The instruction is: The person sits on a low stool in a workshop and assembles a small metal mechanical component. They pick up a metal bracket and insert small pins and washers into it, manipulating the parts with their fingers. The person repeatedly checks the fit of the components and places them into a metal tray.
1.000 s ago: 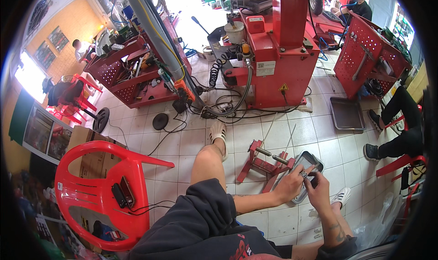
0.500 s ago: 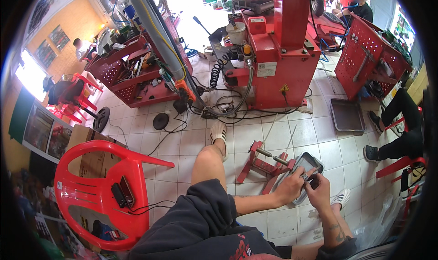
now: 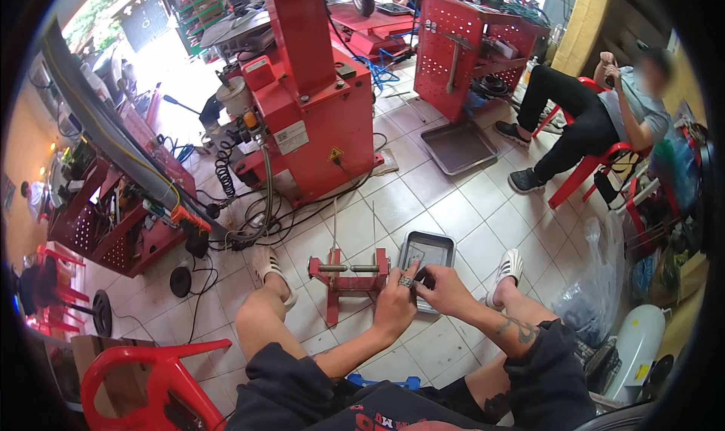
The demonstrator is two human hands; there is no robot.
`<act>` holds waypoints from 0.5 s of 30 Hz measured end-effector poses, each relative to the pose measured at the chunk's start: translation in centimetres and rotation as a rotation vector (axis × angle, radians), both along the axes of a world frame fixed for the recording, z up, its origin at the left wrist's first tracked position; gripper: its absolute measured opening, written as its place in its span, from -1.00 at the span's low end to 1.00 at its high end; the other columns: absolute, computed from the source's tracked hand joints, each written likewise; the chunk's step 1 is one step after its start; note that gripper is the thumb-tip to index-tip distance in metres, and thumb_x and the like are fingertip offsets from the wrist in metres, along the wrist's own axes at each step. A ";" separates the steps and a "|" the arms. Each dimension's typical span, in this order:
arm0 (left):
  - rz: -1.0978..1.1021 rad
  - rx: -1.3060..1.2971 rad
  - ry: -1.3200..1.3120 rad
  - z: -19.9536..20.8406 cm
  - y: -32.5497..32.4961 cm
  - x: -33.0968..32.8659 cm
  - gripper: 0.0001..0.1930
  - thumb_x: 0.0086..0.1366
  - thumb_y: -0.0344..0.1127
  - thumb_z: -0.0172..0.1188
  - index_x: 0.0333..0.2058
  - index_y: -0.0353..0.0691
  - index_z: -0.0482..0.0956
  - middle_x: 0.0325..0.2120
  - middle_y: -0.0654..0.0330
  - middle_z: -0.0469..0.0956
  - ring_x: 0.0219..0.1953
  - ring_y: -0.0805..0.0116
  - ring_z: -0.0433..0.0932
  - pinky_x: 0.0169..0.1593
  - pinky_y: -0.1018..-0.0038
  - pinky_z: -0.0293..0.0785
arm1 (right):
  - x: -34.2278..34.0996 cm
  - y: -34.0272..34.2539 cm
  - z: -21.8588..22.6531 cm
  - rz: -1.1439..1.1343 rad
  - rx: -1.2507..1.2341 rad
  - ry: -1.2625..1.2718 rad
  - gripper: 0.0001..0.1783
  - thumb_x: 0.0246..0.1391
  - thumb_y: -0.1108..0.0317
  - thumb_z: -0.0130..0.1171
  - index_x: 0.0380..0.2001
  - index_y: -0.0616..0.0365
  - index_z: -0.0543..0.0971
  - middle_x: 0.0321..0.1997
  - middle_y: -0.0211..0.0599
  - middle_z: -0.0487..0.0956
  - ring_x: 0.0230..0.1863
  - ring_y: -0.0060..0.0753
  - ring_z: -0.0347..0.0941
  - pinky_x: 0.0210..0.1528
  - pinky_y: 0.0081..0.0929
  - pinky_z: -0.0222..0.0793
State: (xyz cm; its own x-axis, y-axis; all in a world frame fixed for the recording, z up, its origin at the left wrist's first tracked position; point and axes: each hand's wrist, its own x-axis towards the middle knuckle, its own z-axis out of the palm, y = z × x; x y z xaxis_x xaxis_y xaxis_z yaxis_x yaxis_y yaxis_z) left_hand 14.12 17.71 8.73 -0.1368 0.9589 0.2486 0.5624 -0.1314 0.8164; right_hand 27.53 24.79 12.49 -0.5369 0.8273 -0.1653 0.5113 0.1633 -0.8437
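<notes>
In front of my knees, my left hand [image 3: 394, 304] and my right hand [image 3: 447, 291] meet with fingers pinched together. What they hold between them is too small and covered to make out. My left hand wears a chunky ring. Just beyond both hands, on the tiled floor, lies a shallow metal tray [image 3: 445, 244], partly hidden by them. To the left of the tray stands a red metal stand [image 3: 332, 295] with two spindles [image 3: 364, 268] facing each other across its top. Two thin rods stick up behind it.
A red machine [image 3: 321, 140] with hoses and cables stands ahead. Farther right are a larger dark tray [image 3: 472, 163] and a red tool cart [image 3: 445, 76]. Someone sits on a red chair [image 3: 578, 174] at right. Another red chair [image 3: 155, 359] is near my left leg.
My view has turned to the right, so the whole scene has shifted left and the seated person shows more fully. Both hands stay together over the tray's near side.
</notes>
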 end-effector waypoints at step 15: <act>-0.036 0.023 0.014 0.0 -0.1 0.0 -0.35 0.10 -0.66 0.07 0.23 -0.21 0.36 -0.28 -0.02 0.35 -0.26 -0.03 0.48 -0.19 0.19 0.44 | 0.6 0.2 -0.6 0.064 0.036 -0.047 -0.76 0.06 0.35 0.19 -0.34 0.38 0.55 -0.45 0.08 0.60 -0.46 0.00 0.55 -0.37 -0.25 0.42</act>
State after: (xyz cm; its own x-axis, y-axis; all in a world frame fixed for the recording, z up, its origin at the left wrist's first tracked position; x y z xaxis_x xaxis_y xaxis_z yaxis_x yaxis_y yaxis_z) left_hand 14.15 17.64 8.68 -0.0984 0.9572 0.2723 0.5683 -0.1706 0.8049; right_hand 28.13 24.98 11.88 -0.5809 0.7976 -0.1625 0.5380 0.2264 -0.8120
